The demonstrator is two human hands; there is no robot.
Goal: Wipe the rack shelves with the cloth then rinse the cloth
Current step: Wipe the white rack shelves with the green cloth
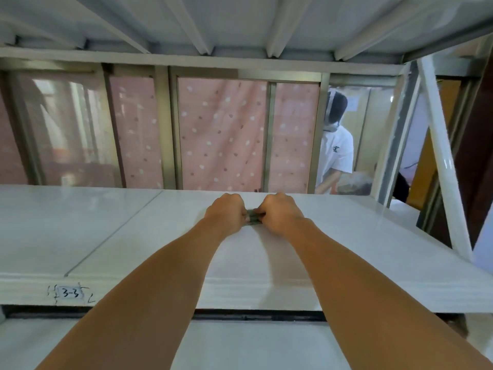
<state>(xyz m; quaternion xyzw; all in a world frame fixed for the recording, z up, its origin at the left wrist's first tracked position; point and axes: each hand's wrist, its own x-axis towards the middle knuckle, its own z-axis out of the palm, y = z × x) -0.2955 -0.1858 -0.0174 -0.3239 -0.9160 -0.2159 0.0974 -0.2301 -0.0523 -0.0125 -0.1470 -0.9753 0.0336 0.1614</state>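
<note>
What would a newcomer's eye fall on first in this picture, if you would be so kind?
First, the two bare forearms reaching up the middle, the left hand and right hand meeting near the far edge of the white shelf, both gripping a small dark green cloth between them. Next, the pink spotted curtain behind the windows beyond, and a person in a white T-shirt at the right.

Left hand (pixel 226 212) and right hand (pixel 280 212) pinch what seems a cloth (pixel 253 218) between their fingers, resting on the shelf (pixel 106 231).
</note>
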